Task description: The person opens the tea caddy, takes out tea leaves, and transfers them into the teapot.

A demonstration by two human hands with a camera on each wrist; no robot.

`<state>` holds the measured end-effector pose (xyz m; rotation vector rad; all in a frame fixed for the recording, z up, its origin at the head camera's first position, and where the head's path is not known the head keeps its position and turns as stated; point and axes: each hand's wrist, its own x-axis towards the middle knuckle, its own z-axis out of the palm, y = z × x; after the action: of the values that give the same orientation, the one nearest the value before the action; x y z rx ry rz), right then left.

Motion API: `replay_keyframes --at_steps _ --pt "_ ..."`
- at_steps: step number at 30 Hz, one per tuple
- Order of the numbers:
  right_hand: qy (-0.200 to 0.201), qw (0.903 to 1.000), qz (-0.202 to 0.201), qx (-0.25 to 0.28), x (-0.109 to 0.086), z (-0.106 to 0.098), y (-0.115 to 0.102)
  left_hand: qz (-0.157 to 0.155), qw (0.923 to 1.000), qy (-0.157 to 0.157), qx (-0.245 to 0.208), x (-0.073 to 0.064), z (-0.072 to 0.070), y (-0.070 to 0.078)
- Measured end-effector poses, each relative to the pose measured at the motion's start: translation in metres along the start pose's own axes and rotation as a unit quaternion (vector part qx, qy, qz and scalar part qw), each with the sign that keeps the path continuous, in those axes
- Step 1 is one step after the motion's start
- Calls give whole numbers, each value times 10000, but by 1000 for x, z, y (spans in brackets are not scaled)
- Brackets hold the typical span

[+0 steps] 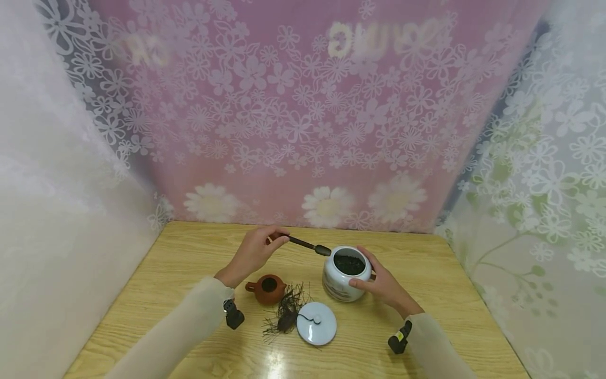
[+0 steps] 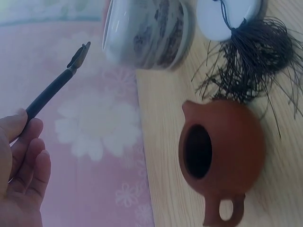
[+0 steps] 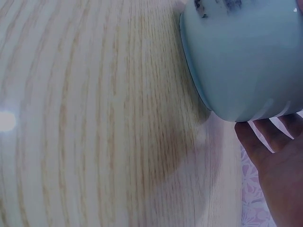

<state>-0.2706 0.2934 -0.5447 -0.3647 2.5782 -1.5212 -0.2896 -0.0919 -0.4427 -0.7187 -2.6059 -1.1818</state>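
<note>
A: ok, what's the left hand (image 1: 255, 251) doing with its fingers?

B: Thumb and index are pinching the end of a dark scoop (image 1: 306, 244). The others are loosely bent, slightly apart. Hand's up in the air, palm side toward the jar, scoop running off to the right.

A: And the scoop's head?

B: Just beside the left of the rim of that white jar (image 1: 335, 287). Can't tell if there's anything on it, tbh.

A: Right hand (image 1: 384, 287)?

B: Spread wide around the jar: thumb on the near side, fingers round the far right side, gripping it. On the right wrist cam you see the fingertips against the wall with little gaps between them. Forearm slants in from the near right corner of the surface (image 1: 407, 363), left one from the near left.

A: Where's the jar exactly?

B: Right of the middle, mouth up, dark leafy stuff (image 1: 350, 265) inside. The brown teapot (image 1: 272, 298) is left of the middle, lidless. Nearer the front edge you've got a white lid (image 1: 324, 332) with a tangle of dark strands (image 1: 289, 310) between it and the pot.
</note>
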Motion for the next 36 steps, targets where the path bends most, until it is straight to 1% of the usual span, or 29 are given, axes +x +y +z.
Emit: replay_keyframes --at_steps 3,8,10,14,16,19,23,27,30,36 --pt "-9 10000 19 -24 0 0 -1 175 9998 -31 42 5 9 5" --pt "-34 10000 27 46 0 0 -2 509 9986 -50 103 11 20 16" --pt "-43 10000 10 59 0 0 -2 586 9980 -148 207 13 24 20" --pt "-44 10000 -40 27 0 0 -2 755 9951 -393 504 18 32 23" --pt "-42 10000 -57 14 0 0 -2 878 9929 -485 634 21 36 25" --pt "-49 10000 -48 16 0 1 -1 1152 9878 -584 867 24 42 28" --pt "-70 10000 -3 35 0 1 -2 1544 9768 -644 1335 27 50 31" --pt "-69 10000 14 34 0 2 -3 1799 9647 -601 1826 29 57 31" --pt "-45 10000 37 44 0 2 -3 1934 9569 -568 2090 29 60 32" --pt "-51 9999 80 43 0 1 -2 2453 9303 -505 2678 31 66 39"
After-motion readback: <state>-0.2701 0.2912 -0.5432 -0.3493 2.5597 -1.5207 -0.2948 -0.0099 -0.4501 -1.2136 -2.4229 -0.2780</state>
